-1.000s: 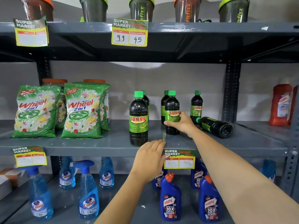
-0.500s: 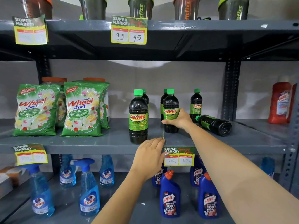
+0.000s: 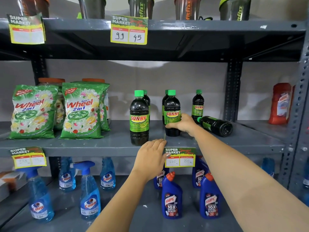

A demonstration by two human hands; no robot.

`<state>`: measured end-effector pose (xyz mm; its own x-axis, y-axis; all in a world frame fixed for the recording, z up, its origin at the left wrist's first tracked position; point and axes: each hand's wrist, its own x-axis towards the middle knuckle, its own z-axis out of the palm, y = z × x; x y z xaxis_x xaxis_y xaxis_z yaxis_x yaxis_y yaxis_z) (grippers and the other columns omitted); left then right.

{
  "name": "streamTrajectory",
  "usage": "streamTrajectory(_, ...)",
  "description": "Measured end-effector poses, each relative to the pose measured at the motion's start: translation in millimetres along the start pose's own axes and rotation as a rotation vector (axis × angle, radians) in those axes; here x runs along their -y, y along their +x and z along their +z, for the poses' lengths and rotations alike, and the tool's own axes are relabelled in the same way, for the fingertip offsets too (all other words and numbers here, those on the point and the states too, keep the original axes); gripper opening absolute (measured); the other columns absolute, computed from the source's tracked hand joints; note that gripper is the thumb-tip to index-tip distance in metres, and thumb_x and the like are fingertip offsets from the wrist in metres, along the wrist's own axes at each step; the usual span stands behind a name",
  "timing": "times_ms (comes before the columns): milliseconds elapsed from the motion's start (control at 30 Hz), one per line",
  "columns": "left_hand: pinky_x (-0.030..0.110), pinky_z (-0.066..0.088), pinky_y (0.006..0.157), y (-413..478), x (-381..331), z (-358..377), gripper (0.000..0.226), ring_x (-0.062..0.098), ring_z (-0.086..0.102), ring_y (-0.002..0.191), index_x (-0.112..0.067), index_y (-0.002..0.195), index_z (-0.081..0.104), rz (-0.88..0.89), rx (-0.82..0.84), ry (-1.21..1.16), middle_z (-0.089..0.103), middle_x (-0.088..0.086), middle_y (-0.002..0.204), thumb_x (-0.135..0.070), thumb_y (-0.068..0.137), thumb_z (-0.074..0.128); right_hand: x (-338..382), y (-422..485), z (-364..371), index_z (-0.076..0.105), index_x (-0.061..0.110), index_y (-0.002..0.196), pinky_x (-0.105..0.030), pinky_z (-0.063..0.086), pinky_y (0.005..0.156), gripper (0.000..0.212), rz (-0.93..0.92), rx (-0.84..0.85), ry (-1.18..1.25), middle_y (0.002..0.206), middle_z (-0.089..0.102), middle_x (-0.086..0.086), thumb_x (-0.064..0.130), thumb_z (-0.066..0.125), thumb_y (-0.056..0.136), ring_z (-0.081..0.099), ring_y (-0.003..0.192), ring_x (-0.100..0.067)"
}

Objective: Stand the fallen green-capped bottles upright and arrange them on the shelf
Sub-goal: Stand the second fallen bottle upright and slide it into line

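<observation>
Several dark green-capped Sunny bottles stand on the grey middle shelf [image 3: 107,143]. My right hand [image 3: 183,123] grips the lower body of one upright bottle [image 3: 172,108] near the shelf's middle. Another upright bottle [image 3: 139,118] stands to its left at the front. Two more stand behind these, mostly hidden. A further upright bottle [image 3: 197,104] stands at the back right. One bottle [image 3: 215,125] lies on its side to the right, cap pointing left. My left hand [image 3: 152,156] rests flat on the shelf's front edge, holding nothing.
Green Wheel detergent bags [image 3: 80,111] fill the shelf's left part. A red Harpic bottle [image 3: 280,102] stands far right. Shaker cups [image 3: 141,7] line the top shelf. Blue Colin sprays [image 3: 90,191] and blue Harpic bottles [image 3: 172,196] stand below. Price tags [image 3: 179,157] hang off shelf edges.
My right hand stays on the same upright bottle, which has barely moved. My left hand keeps its place on the shelf edge. The view has dropped slightly.
</observation>
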<state>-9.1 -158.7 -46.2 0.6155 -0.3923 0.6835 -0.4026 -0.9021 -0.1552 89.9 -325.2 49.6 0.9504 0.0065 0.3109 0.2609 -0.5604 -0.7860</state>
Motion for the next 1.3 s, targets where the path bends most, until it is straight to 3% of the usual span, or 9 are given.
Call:
streamTrajectory(233,0.031,0.027,0.109,1,-3,-1,0.055,0.019,0.042,0.131,-0.013,0.142,0.039,-0.03,0.04,0.02,0.047,0.004,0.145,-0.047,0.099,0.033,3,-24,-10,0.068,0.02,0.108,-0.03,0.051,0.086,0.059,-0.013,0.065,0.016,0.107,0.071,0.001,0.034,0.092,0.056,0.065,0.1,-0.017)
streamTrajectory(700,0.032,0.024,0.112,4,-10,-6,0.058,0.02,0.036,0.135,-0.011,0.145,0.033,-0.083,0.124,0.049,0.041,0.005,0.149,-0.047,0.1,0.031,6,-54,-15,0.065,0.028,0.101,-0.037,0.05,0.096,0.055,-0.015,0.112,0.1,0.106,0.072,0.004,0.034,0.093,0.053,0.066,0.101,-0.015)
streamTrajectory(833,0.032,0.023,0.113,3,-7,-9,0.059,0.02,0.035,0.136,-0.01,0.145,0.033,-0.079,0.118,-0.023,0.04,0.006,0.149,-0.047,0.099,0.035,4,-59,-13,0.057,0.024,0.123,-0.042,0.048,0.101,0.094,0.004,0.11,0.086,0.119,0.067,0.004,0.053,0.091,0.041,0.062,0.109,-0.014)
streamTrajectory(900,0.031,0.023,0.112,5,-6,-14,0.062,0.021,0.033,0.137,-0.008,0.146,0.031,-0.077,0.115,-0.124,0.038,0.008,0.15,-0.044,0.097,0.044,5,-65,-19,0.034,0.024,0.145,-0.043,0.042,0.105,0.117,-0.006,0.069,0.105,0.131,0.055,0.006,0.058,0.089,0.048,0.052,0.118,-0.013)
streamTrajectory(933,0.031,0.023,0.111,5,-7,-17,0.064,0.022,0.031,0.138,-0.008,0.147,0.029,-0.092,0.114,-0.183,0.036,0.009,0.151,-0.041,0.096,0.049,6,-67,-26,0.025,0.026,0.149,-0.042,0.042,0.103,0.117,-0.032,0.001,0.15,0.127,0.053,0.008,0.059,0.086,0.055,0.051,0.116,-0.012)
streamTrajectory(1033,0.034,0.031,0.108,5,-12,-29,0.063,0.024,0.031,0.138,-0.007,0.146,0.029,-0.161,0.042,-0.291,0.035,0.008,0.152,-0.024,0.093,0.058,7,-68,-57,0.036,0.024,0.141,-0.034,0.048,0.083,0.083,-0.144,-0.39,0.341,0.093,0.066,0.004,0.062,0.069,0.075,0.062,0.088,-0.01)
streamTrajectory(1133,0.039,0.049,0.085,10,-35,-36,0.047,0.032,0.055,0.11,-0.005,0.128,0.05,-0.098,-0.154,-0.245,0.06,0.012,0.121,0.0,0.082,0.06,-1,-59,-96,0.052,0.019,0.123,-0.033,0.047,0.068,0.048,-0.186,-0.676,0.302,0.071,0.06,0.004,0.052,0.057,0.087,0.06,0.07,-0.012)
streamTrajectory(1200,0.04,0.051,0.074,23,-57,-38,0.038,0.032,0.059,0.097,-0.005,0.12,0.057,-0.034,-0.222,-0.22,0.065,0.011,0.11,-0.001,0.082,0.061,-11,-48,-119,0.057,0.016,0.116,-0.032,0.046,0.067,0.034,-0.16,-0.733,0.162,0.072,0.058,0.006,0.041,0.055,0.092,0.059,0.073,-0.016)
streamTrajectory(1300,0.04,0.049,0.088,46,-88,-26,0.039,0.028,0.054,0.114,-0.008,0.128,0.054,0.009,-0.115,-0.247,0.061,0.01,0.124,-0.029,0.096,0.049,-34,-27,-145,0.06,0.015,0.115,-0.03,0.042,0.071,0.029,-0.05,-0.644,-0.028,0.095,0.065,-0.002,0.03,0.057,0.09,0.062,0.091,-0.026)
